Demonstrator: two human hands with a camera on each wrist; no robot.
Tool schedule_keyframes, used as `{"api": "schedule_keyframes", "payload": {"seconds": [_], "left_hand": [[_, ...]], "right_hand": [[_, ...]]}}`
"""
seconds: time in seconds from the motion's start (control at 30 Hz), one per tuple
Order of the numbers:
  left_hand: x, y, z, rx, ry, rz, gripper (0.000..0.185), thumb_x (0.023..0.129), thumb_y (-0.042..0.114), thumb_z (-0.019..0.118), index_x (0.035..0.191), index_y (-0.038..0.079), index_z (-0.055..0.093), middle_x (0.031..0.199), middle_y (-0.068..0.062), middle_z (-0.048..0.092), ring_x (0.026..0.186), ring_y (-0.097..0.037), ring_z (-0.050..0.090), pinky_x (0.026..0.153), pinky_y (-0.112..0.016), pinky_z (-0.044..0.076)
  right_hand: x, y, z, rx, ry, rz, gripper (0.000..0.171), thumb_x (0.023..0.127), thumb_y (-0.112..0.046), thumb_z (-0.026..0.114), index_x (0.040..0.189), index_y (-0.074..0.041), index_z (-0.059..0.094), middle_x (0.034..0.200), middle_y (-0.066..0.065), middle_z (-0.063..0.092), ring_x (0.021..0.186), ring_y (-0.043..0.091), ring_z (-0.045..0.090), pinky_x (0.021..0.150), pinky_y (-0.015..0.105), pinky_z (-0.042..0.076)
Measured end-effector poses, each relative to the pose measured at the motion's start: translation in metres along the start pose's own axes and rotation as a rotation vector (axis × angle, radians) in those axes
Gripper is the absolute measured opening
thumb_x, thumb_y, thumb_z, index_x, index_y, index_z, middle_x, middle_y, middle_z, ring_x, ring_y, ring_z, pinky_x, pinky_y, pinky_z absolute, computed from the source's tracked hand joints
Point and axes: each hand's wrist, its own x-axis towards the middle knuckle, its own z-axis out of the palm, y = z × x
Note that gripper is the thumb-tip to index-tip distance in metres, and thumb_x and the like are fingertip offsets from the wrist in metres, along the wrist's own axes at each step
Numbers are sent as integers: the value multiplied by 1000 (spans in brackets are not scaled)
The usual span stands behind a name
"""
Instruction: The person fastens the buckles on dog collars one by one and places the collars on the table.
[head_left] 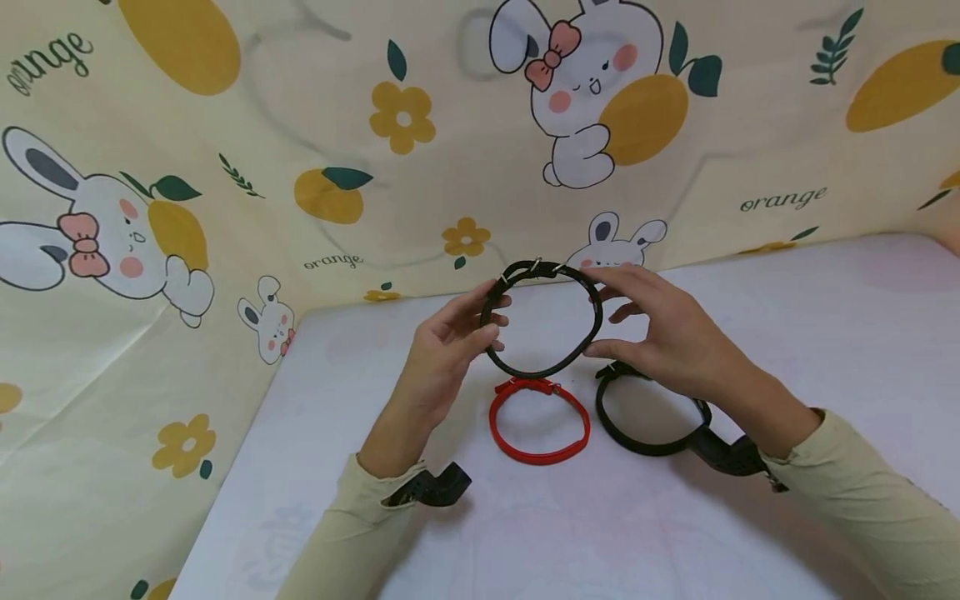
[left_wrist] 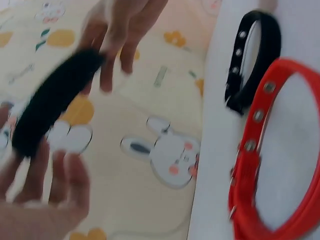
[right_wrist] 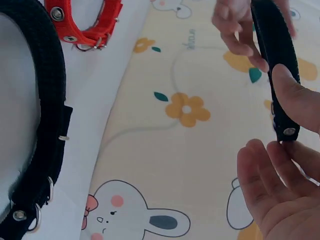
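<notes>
A makeshift home recording corner: a bunny-and-orange printed cloth [head_left: 225, 208] is hanging as a backdrop directly behind the white bench [head_left: 825, 333].

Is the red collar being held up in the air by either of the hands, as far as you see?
No, the red collar lies on the white table, while both hands hold a black collar above it.

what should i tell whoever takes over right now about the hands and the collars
Left hand: fingers curled on the left side of the raised black collar.
Right hand: thumb and fingers pinch its right side.
That collar is buckled in a loop, held above the white table.
Red collar and second black collar lie looped on the table below, side by side.
Done: one collar lifted. Left: the two on the table are untouched.
</notes>
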Motion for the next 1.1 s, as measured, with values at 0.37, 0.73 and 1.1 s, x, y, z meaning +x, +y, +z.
{"api": "schedule_keyframes", "payload": {"seconds": [0.37,0.73,1.1], "left_hand": [[3,-2,-15,327,-174,121,87,79,-13,75,152,19,41,146,-9,53,131,-29,48,94,-35,51],[11,-12,-18,740,-71,126,82,75,8,87,147,24,50,141,4,56,123,-18,55,93,-39,55],[45,-33,-10,967,-75,-73,80,75,19,89,145,21,51,135,0,63,123,-24,57,89,-38,55]], "right_hand": [[0,1,-8,3,-65,87,89,76,-21,88,151,-29,42,147,1,53,110,19,63,85,38,56],[8,17,-10,13,-226,145,85,79,-31,85,152,-29,41,155,2,46,128,30,54,94,46,50],[28,53,-1,-87,-374,186,77,79,-26,84,146,-11,49,129,11,65,119,30,59,94,49,52]]}}
